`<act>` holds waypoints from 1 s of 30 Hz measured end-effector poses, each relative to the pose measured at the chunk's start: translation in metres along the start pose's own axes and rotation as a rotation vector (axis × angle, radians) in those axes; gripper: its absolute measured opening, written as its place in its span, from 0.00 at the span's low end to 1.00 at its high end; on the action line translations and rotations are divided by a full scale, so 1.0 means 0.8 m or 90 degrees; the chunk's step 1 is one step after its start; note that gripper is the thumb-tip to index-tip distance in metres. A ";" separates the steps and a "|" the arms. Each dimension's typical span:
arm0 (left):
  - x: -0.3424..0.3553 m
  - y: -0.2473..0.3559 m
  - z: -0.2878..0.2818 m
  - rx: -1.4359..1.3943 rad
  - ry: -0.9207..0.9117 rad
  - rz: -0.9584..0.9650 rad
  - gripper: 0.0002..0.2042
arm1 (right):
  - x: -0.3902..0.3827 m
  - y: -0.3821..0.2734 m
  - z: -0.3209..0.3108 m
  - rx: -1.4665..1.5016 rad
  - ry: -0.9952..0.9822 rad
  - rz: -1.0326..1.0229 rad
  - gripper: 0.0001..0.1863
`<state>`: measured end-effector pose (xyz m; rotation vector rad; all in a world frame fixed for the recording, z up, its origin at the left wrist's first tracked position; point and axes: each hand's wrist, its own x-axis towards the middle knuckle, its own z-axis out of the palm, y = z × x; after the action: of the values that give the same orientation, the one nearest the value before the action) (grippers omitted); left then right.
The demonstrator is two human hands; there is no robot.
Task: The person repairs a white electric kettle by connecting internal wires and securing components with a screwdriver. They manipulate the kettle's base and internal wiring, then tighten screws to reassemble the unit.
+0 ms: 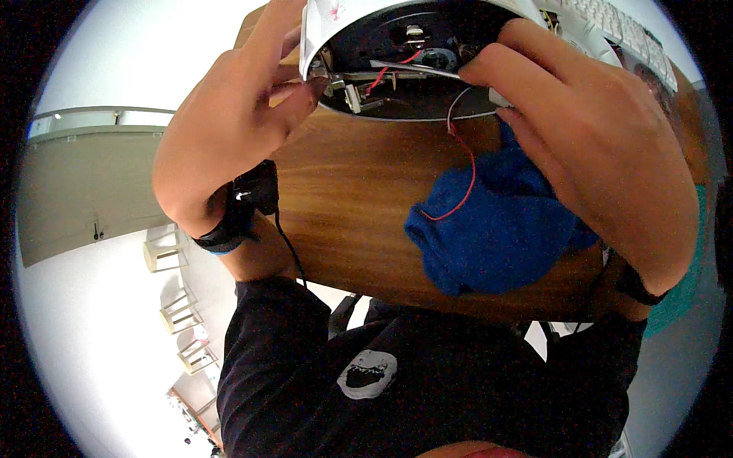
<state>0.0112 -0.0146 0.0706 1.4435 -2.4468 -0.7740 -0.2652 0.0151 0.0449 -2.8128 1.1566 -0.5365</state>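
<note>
A white appliance housing (321, 17) with a pink flower print lies on its side at the top of the head view, its open dark underside facing me. Metal brackets and a red wire (416, 56) show inside. My left hand (237, 114) grips the housing's left rim, thumb at the edge and some fingers hidden behind it. My right hand (580, 122) pinches a slim silver metal tool, maybe tweezers (420, 69), whose tip reaches into the opening by the red wire. Another red wire (472, 172) hangs out of the opening over a blue cloth (504, 221).
The brown wooden table (343, 191) carries the housing and the cloth. A white keyboard (611, 19) sits at the far right. Black straps with a device (256, 191) and cable are on my left wrist. Chairs (179, 313) stand off to the left.
</note>
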 end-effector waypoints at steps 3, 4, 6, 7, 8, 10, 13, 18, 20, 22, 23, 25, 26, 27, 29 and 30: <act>0.000 0.044 -0.002 0.091 0.016 -0.046 0.45 | 0.003 0.001 -0.005 0.015 0.036 -0.034 0.18; 0.000 0.050 -0.003 0.113 0.015 -0.081 0.45 | 0.003 0.002 -0.005 0.032 0.049 -0.045 0.18; 0.003 0.041 -0.010 0.136 0.004 -0.165 0.43 | 0.005 0.004 0.001 0.061 0.075 -0.066 0.18; 0.004 0.045 -0.009 0.156 0.008 -0.187 0.43 | 0.007 0.003 0.005 0.073 0.088 -0.075 0.18; 0.001 0.055 0.000 0.195 0.030 -0.173 0.42 | 0.008 0.002 0.004 0.076 0.094 -0.081 0.17; 0.000 0.060 -0.004 0.208 0.043 -0.143 0.42 | 0.013 0.003 0.000 0.088 0.113 -0.098 0.17; 0.005 0.027 -0.016 0.150 0.032 -0.061 0.42 | 0.017 -0.003 -0.005 0.066 0.108 -0.101 0.15; -0.002 0.027 -0.013 0.203 0.023 -0.125 0.44 | 0.028 -0.006 -0.007 0.021 0.092 -0.116 0.13; -0.004 0.031 -0.027 0.231 0.027 -0.144 0.44 | 0.036 -0.008 -0.019 -0.006 0.073 -0.118 0.12; -0.005 0.030 -0.027 0.233 0.029 -0.141 0.44 | 0.040 -0.011 -0.028 -0.040 0.041 -0.121 0.11; -0.006 0.030 -0.028 0.217 0.025 -0.140 0.44 | 0.041 -0.013 -0.030 -0.054 0.024 -0.124 0.11; -0.005 0.032 -0.032 0.215 0.028 -0.131 0.44 | 0.045 -0.017 -0.035 -0.072 0.026 -0.134 0.11; -0.005 0.039 -0.032 0.229 0.036 -0.123 0.44 | 0.046 -0.015 -0.033 -0.080 0.061 -0.151 0.11; -0.004 0.047 -0.027 0.244 0.044 -0.115 0.44 | 0.043 -0.013 -0.026 -0.089 0.097 -0.166 0.11; -0.003 0.065 -0.015 0.268 0.064 -0.110 0.44 | 0.038 -0.005 -0.004 -0.083 0.177 -0.190 0.12; -0.003 0.063 -0.015 0.258 0.058 -0.108 0.44 | 0.034 -0.003 0.001 -0.085 0.203 -0.197 0.12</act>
<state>-0.0204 0.0028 0.1078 1.7967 -2.5344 -0.2342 -0.2449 -0.0022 0.0525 -3.1272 0.8206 -0.9944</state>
